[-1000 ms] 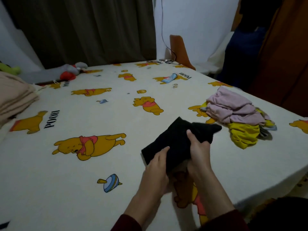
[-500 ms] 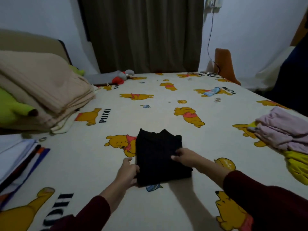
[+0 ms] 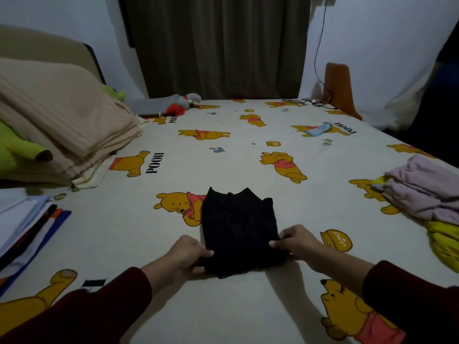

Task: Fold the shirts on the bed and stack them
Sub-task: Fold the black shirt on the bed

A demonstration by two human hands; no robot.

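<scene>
Black shirt point(image 3: 238, 229): folded into a compact rectangle, lying flat on the bed point(image 3: 248, 306) near the front edge, collar side pointing away from the person; its left edge covers part of a printed bear.
Left hand point(image 3: 186, 254): at the near-left corner of the black shirt – thumb on top of the cloth, other fingers curled at the edge, so it grips this corner.
Right hand point(image 3: 295, 240): at the near-right corner of the black shirt, fingers curled and pinching the cloth edge; the tips point toward the middle.
Sleeves: both arms wear dark red sleeves, coming in from the bottom corners.
Pink cloth point(image 3: 427, 192): a loose, unfolded heap at the right edge of the bed, well apart from the black shirt.
Yellow cloth point(image 3: 444, 247): crumpled, partly under the pink cloth, on its near side.
Stack point(image 3: 27, 224): flat folded pieces at the left edge – white, black, orange and blue edges are seen.
Blanket point(image 3: 62, 120): beige, folded thick, at the far left; a green plush point(image 3: 17, 150) lies against it.
Toy point(image 3: 173, 105): grey and red soft thing at the far side, before the dark curtain point(image 3: 218, 45).
Chair point(image 3: 339, 88): orange back, beyond the far right corner, with a black cable hanging above it.
</scene>
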